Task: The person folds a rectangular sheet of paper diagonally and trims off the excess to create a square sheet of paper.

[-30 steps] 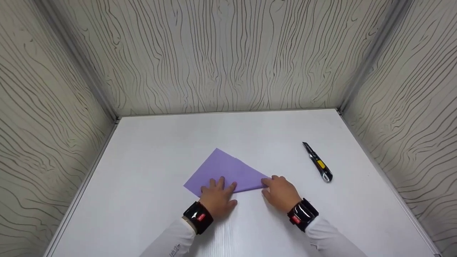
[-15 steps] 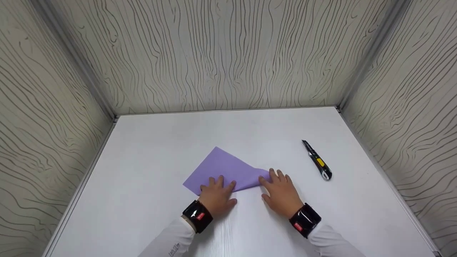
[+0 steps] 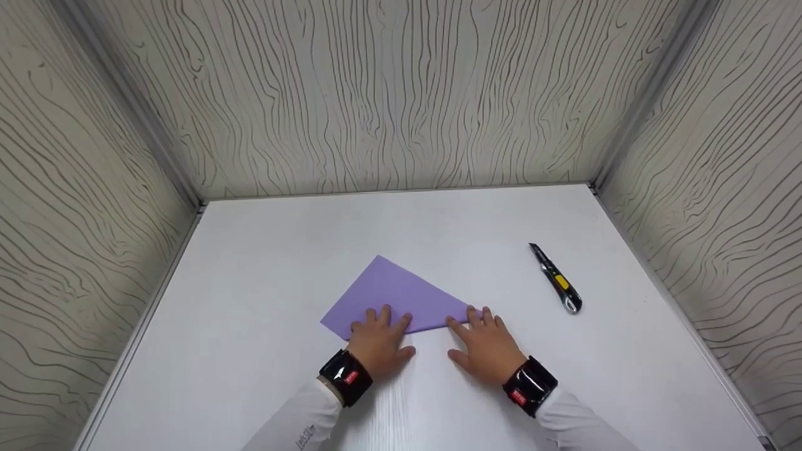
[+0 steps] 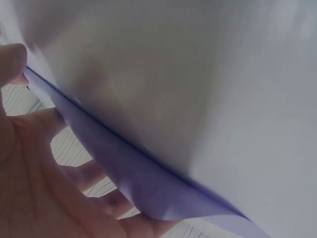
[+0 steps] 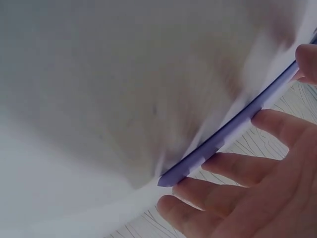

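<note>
A folded sheet of purple paper (image 3: 401,294) lies on the white table, its narrow point toward the right. My left hand (image 3: 378,347) rests on its lower left part with the fingers spread; the left wrist view shows those fingertips on the paper (image 4: 124,163). At the right tip, my right hand (image 3: 489,346) presses the folded lower edge with straight, spread fingers. In the right wrist view the fingers (image 5: 237,168) touch the thin purple strip near its pointed end. Both thumbs lie off the paper, on the near side.
A utility knife (image 3: 556,280) with a black body and yellow slider lies to the right of the paper, its blade end pointing away. Wood-grain panels (image 3: 401,94) enclose the white table (image 3: 263,250) at the back and both sides.
My right hand has shifted over the paper's right tip and spread its fingers. The bulge seen there half a second ago now lies flat. The left hand stays in place.
</note>
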The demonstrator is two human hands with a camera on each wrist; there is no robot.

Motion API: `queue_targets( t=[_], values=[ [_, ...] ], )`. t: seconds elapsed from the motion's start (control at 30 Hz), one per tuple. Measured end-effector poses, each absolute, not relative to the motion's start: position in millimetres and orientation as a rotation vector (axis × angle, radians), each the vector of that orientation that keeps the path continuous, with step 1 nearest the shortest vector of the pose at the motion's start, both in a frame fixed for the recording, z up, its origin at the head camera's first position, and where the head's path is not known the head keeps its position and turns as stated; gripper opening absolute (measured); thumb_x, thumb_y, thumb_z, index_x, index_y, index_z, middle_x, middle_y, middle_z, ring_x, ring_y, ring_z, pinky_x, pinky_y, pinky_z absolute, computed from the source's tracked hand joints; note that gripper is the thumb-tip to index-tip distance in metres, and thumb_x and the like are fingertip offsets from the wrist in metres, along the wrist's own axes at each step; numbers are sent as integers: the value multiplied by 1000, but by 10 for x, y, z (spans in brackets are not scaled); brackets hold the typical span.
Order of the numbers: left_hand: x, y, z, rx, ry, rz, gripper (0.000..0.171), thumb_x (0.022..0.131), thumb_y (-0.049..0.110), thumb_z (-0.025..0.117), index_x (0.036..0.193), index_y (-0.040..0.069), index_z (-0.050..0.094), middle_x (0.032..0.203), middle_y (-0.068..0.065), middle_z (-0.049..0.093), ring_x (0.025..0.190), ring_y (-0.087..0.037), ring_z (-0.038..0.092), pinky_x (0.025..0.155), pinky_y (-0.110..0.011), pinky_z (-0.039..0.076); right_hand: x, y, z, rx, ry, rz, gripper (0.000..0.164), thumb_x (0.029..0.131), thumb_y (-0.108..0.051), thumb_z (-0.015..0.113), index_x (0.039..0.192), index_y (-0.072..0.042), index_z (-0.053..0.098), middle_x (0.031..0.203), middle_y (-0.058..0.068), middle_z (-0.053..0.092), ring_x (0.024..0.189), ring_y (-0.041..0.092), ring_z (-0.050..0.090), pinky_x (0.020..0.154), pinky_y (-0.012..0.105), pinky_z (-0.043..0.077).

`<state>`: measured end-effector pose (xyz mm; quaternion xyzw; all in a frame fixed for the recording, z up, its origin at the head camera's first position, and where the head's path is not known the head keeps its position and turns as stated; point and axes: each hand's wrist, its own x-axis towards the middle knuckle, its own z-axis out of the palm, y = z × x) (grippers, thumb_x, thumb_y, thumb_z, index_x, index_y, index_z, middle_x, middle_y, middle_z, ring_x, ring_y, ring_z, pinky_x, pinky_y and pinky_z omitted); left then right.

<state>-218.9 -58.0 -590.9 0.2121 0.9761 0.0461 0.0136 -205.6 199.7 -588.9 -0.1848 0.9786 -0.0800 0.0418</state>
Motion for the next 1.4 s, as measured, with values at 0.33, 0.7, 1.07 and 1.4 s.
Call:
queue_targets(
  t=[0.33,0.7,1.07,1.4],
  values=[
    [-2196,-591,-5925,657,3066,118,72,100,64,65,160,25,56,151,-21,58,129,-42,59,88,-62,60,-2090,1995,-5908,-548,2974,-258,66,104,-52,68,160,-19,55,164,34,46,150,62,42,120,74,38],
    [-2216,-571,-5893,627,3013,150,75,101,66,63,161,21,54,153,-24,56,132,-46,58,89,-70,58,-2133,2047,-5859,-611,2952,-281,63,104,-47,69,159,-19,57,162,32,49,147,61,46,118,76,38],
    [-2195,-568,-5855,632,3007,176,75,99,65,68,160,22,56,153,-22,57,132,-45,59,90,-70,58,-2103,2027,-5830,-612,3008,-217,58,102,-47,72,153,-22,64,154,29,58,138,54,56,111,71,47],
    [-2204,-576,-5881,626,2957,208,76,99,66,66,162,25,53,160,-23,52,138,-48,54,95,-72,55,-2104,2063,-5867,-609,3076,-228,45,102,-41,75,143,-24,73,141,26,67,122,47,63,99,65,53]
  ],
)
